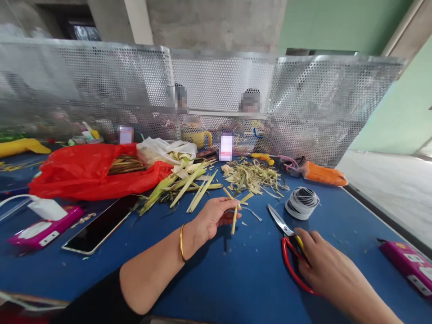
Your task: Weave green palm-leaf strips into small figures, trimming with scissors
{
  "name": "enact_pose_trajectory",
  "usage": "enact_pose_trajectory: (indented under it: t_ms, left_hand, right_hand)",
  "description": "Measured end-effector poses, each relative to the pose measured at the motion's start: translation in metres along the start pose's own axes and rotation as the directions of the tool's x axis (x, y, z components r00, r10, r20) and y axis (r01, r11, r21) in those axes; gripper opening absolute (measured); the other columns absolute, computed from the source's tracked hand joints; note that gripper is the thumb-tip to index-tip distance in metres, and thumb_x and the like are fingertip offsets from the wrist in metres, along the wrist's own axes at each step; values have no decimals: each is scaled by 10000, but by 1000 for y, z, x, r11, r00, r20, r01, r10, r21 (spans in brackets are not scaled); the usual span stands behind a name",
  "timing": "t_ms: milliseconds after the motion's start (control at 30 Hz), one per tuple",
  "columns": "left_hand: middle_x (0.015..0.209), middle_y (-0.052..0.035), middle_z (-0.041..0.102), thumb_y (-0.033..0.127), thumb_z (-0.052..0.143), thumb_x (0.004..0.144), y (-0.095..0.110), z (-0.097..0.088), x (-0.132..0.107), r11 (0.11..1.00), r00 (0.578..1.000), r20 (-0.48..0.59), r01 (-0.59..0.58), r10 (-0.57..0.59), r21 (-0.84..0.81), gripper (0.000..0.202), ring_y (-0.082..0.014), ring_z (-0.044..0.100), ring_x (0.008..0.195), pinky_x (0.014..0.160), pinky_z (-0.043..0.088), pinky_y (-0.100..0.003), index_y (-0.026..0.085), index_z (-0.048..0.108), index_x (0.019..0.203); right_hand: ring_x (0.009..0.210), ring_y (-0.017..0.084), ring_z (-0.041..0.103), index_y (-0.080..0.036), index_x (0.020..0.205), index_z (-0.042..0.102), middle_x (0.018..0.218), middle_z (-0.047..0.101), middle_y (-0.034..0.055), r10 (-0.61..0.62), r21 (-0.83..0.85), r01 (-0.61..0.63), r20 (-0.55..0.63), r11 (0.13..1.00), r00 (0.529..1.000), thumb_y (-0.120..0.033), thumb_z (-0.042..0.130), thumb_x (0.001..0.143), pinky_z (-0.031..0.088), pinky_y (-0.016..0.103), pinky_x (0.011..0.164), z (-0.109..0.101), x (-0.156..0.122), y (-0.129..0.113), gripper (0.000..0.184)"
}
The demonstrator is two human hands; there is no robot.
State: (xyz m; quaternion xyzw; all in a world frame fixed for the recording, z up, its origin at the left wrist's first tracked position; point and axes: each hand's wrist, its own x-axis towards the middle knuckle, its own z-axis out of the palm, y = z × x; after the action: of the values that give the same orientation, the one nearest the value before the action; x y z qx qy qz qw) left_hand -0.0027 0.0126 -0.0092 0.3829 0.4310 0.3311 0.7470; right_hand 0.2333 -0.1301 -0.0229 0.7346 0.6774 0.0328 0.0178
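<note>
My left hand (214, 215) is raised over the table, thumb and fingers pinched on a small cross-shaped piece of pale green-yellow plant strips (234, 221). Its short arms stick out around a joined centre, partly covered by my fingertips. Lower right, my right hand (322, 263) closes around one side of red-handled scissors (286, 230), whose blades point away to the upper left. A small yellow part shows beside my right fingers; what it belongs to is unclear. Just beyond the scissors stands a roll of whitish-grey cord (301, 204).
Husk strips (192, 184) and a heap of dry shreds (254, 175) lie ahead, beside a red plastic bag (81, 173). A phone (101, 225) and power strips (47, 229) flank the work area. A perforated metal screen (222, 81) rises behind; people sit beyond it.
</note>
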Motion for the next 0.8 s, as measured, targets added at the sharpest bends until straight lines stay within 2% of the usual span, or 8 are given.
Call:
enact_pose_trajectory:
  t_ms: [200,333,433,500,567,633,733,800]
  left_hand:
    - [745,-39,696,187,723,728,4,-5,3,991,999,34,22,-18,-130,180,-131,661,625,604,533,-231,142,670,894]
    - [721,-58,702,185,713,744,8,-8,5,968,993,73,110,-96,-226,103,-123,650,599,606,549,-230,112,669,801]
    - [728,-58,705,181,700,761,10,-7,4,959,988,75,148,-134,-241,98,-117,652,592,585,544,-216,100,666,807]
    - [773,-64,713,186,696,768,11,-7,3,963,988,84,142,-126,-231,113,-120,665,611,586,542,-210,97,665,831]
    - [844,-72,722,199,711,759,12,-7,2,971,991,93,110,-92,-214,142,-133,682,646,596,545,-215,108,662,855]
    - [893,-77,724,211,737,737,12,-8,3,980,994,89,72,-57,-184,173,-150,695,679,604,547,-223,123,656,862]
    - [875,-73,724,218,752,722,11,-9,4,991,998,67,12,-3,-135,186,-158,697,685,594,540,-224,132,655,855]
    - [836,-68,722,216,747,723,11,-9,5,992,998,46,-26,32,-120,171,-156,692,680,602,535,-224,128,661,843]
  right_hand:
    - [844,308,687,-81,1406,415,981,689,173,100,-34,-97,97,995,990,-107,462,728,459,344,696,1,12,2,680]
    - [923,343,680,-174,1346,510,1016,728,140,194,221,-225,154,949,969,-254,504,758,485,371,718,1,11,14,593]
    - [842,313,684,-220,1294,558,942,737,98,218,581,-250,125,775,968,-446,575,737,505,353,681,4,3,22,602]
    - [703,262,663,-203,1271,566,870,714,88,151,821,-185,121,541,981,-539,606,711,506,325,598,2,-1,19,654]
    - [651,220,630,-187,1216,590,850,680,80,20,942,-137,137,306,990,-563,612,733,507,317,594,-5,-1,9,612]
    - [691,204,625,-194,1182,599,850,654,65,-96,979,-128,144,159,985,-530,618,769,512,322,672,-12,2,-5,532]
    - [786,214,640,-221,1221,559,900,630,58,-131,984,-165,172,63,976,-530,640,757,512,329,739,-17,8,-25,563]
    - [790,219,634,-217,1231,546,891,620,53,-138,981,-148,166,126,976,-535,665,714,514,325,735,-16,12,-34,619]
